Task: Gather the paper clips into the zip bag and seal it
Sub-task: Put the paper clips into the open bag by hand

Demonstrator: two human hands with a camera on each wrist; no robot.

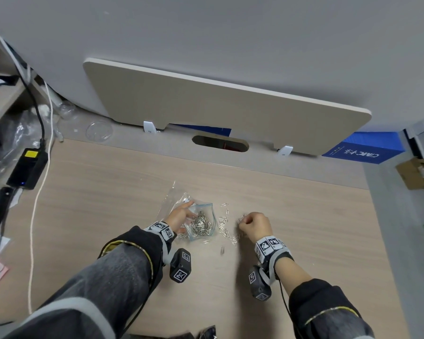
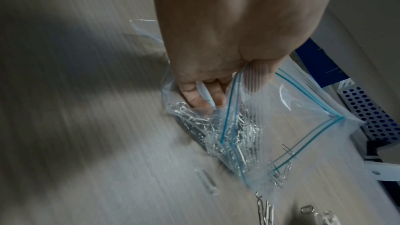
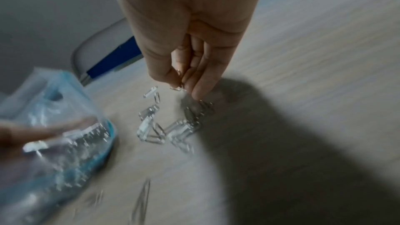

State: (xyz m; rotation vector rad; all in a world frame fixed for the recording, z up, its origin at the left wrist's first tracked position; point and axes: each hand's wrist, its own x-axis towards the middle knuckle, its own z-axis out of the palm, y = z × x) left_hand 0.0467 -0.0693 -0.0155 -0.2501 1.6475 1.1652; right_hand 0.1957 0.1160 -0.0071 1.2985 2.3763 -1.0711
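Note:
A clear zip bag (image 1: 202,222) with a blue seal strip lies on the wooden desk (image 1: 108,192), its mouth held wide. My left hand (image 1: 180,216) grips the bag's rim (image 2: 240,81), thumb inside and fingers outside. A heap of silver paper clips (image 2: 238,134) fills the bag. Loose paper clips (image 1: 224,222) lie scattered on the desk between the bag and my right hand (image 1: 253,227). In the right wrist view my right hand (image 3: 180,81) pinches a few paper clips (image 3: 177,86) just above the loose pile (image 3: 164,126). The zip bag (image 3: 54,134) shows blurred at left there.
A second clear plastic bag (image 1: 174,199) lies under and behind the zip bag. A black power adapter (image 1: 27,167) with cables sits at the desk's left edge. A beige divider panel (image 1: 218,106) stands along the back, with a blue box (image 1: 362,148) at the right.

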